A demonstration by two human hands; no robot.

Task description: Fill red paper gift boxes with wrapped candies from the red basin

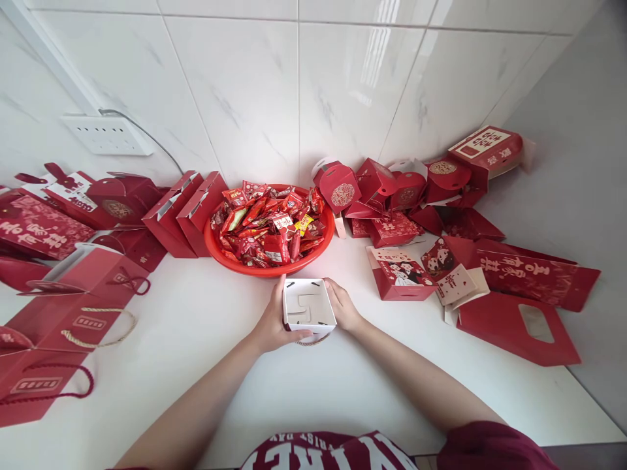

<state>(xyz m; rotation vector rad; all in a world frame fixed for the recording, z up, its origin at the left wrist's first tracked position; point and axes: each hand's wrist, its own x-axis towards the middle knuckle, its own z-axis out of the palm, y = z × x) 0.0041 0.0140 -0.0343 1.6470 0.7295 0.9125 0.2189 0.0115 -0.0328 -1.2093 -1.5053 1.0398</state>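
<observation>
A small gift box (306, 305) with a white inside stands between my hands, its open top facing me. Slots and flaps show at its bottom, and a twisted cord hangs at its near side. My left hand (275, 320) grips the box's left side, its thumb along the near edge. Against the right side, the fingers of my right hand (344, 305) are closed on the box, partly hidden behind it. Just beyond the box sits a round red basin (220, 256) heaped with wrapped candies (269, 225).
Red gift boxes (73, 320) with cord handles line the left side of the white table (186, 365). Two red cartons (183, 222) stand left of the basin. More red boxes (401, 189) pile up on the right, some lying flat. A socket panel (108, 135) is on the tiled wall.
</observation>
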